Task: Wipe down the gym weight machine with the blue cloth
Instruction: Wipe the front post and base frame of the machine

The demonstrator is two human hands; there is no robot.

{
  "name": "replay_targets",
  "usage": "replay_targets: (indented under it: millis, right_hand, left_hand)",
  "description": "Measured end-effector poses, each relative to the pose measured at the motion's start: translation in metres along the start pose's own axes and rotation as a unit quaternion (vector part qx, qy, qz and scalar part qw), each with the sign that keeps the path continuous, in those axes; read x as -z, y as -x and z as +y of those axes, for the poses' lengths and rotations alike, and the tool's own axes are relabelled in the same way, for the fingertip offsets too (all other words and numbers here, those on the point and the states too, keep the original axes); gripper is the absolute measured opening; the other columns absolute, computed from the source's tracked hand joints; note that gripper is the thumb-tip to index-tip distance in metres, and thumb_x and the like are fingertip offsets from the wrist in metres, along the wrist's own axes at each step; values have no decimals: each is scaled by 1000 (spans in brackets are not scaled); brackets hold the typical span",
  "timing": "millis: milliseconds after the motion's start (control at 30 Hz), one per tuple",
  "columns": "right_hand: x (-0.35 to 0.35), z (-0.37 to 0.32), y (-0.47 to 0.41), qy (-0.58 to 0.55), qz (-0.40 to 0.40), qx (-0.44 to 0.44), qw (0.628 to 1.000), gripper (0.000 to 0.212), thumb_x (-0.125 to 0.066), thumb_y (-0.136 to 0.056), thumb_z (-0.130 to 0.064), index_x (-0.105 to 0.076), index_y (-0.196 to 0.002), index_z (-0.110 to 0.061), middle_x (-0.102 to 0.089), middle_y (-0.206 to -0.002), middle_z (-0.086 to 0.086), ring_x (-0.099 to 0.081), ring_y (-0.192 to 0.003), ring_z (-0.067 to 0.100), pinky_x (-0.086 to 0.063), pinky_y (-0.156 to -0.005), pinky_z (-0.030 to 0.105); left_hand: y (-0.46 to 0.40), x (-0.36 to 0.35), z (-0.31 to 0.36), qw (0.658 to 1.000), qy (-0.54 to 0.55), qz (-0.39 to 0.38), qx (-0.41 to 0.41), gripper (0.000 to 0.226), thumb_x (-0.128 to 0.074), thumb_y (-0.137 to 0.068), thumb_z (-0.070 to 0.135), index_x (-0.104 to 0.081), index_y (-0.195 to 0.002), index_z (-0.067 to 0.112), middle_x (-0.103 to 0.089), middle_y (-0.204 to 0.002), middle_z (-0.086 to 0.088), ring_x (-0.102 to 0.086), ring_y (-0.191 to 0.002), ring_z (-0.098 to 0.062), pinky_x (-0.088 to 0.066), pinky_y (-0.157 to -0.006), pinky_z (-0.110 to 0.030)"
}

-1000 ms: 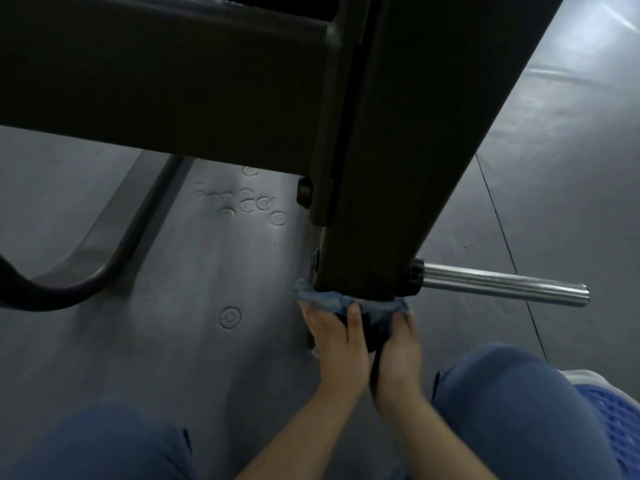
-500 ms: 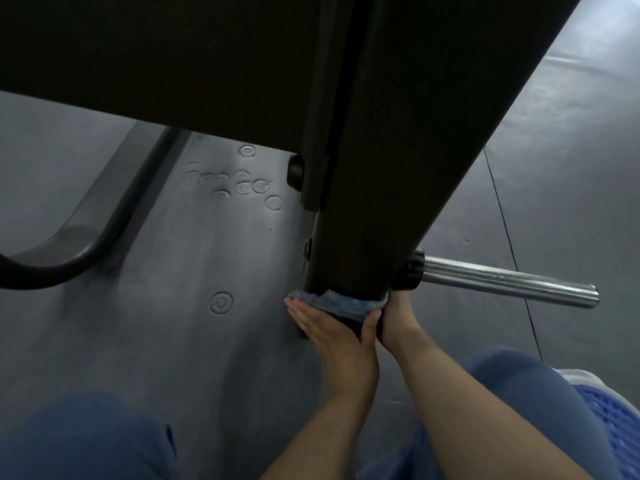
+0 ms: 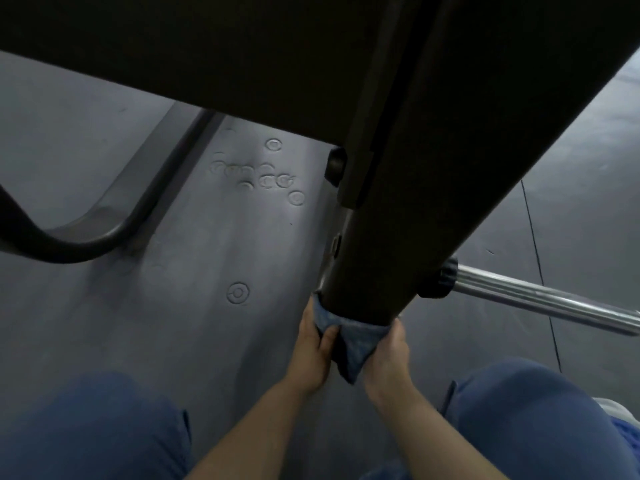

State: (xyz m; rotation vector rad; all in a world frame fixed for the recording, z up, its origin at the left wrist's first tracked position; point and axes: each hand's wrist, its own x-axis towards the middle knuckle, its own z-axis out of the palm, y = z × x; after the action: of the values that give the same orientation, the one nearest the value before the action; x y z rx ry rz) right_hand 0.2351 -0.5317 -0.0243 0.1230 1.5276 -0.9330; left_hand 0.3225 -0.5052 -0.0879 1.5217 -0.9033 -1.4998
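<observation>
The weight machine's dark frame post (image 3: 398, 220) fills the upper middle and slopes down to the floor. A blue cloth (image 3: 353, 336) is wrapped round the post's lower end and hangs in a fold between my hands. My left hand (image 3: 311, 348) grips the cloth's left side, thumb over the fabric. My right hand (image 3: 389, 351) grips its right side against the post. The fingertips of both hands are hidden behind the post and the cloth.
A chrome weight peg (image 3: 540, 303) sticks out to the right from the post. A curved dark frame tube (image 3: 114, 223) lies on the grey rubber floor at the left. My knees in blue trousers (image 3: 536, 420) flank the hands. A blue shoe (image 3: 628, 441) shows at the right edge.
Both hands have slid lower along the post with the cloth, and more of the cloth now hangs between them. The camera has shifted slightly.
</observation>
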Motion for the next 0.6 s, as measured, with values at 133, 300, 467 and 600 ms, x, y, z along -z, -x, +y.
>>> replay_targets:
  millis: [133,300,467,600]
  right_hand:
    - [1,19,23,8,-52,146,988,27,-31,-103,-27,-53,-117,-23,-58,-113,3,-56,-95,17,-44,-79,28]
    - [-10,39,43,215,-15,358,908,68,-37,-100,-14,9,-146,-32,-13,-139,-20,-19,-128,-1,-19,-106,20]
    - [-23,46,59,358,11,432,828,78,-40,-98,-13,30,-122,-37,27,-136,-25,4,-120,-21,-7,-105,-1]
    - [-42,55,68,439,24,440,783,82,-37,-100,-20,42,-113,-35,49,-128,-20,26,-121,-13,17,-89,-6]
  left_hand:
    - [-8,6,22,994,86,-12,61,37,-27,-100,37,-35,-135,29,-52,-129,1,-48,-125,-19,-45,-98,-24]
    - [-23,17,81,982,120,-24,145,58,-19,-99,47,-50,-131,9,-55,-126,-12,-48,-121,-25,-38,-95,-28]
    - [-49,29,147,981,108,-130,95,38,-41,-96,41,-62,-100,10,-65,-99,-9,-60,-97,-22,-50,-86,-29]
    - [-64,31,161,959,47,-244,138,31,-41,-97,28,-58,-83,6,-62,-79,-8,-57,-75,-18,-49,-76,-29]
